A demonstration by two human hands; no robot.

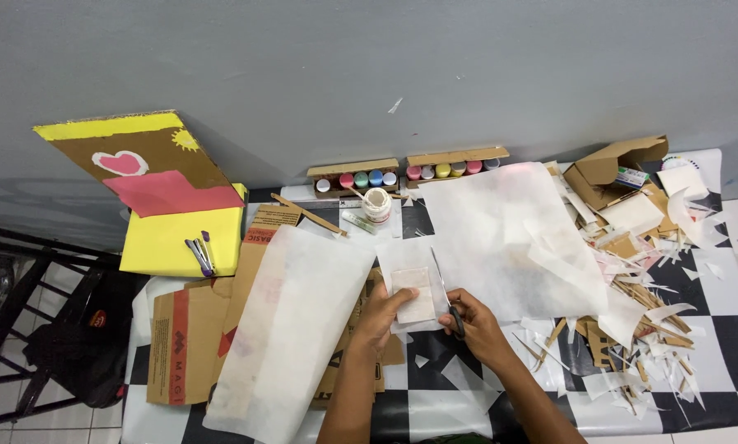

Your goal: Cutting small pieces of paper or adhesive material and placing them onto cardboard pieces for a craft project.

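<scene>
Paper piece (416, 306), small, pale: pinched in left hand (383, 316) at centre of desk (719, 329). Right hand (472, 322) closed on scissors (445, 289), blades up. Adj.: lg white sheets (509, 238), cardboard scraps (632, 288) to right, paint pots (367, 178) by wall.

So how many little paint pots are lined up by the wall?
8 paint pots show: four in the left cardboard tray, four in the right cardboard tray, both against the wall. Tray lids may hide more.
</scene>
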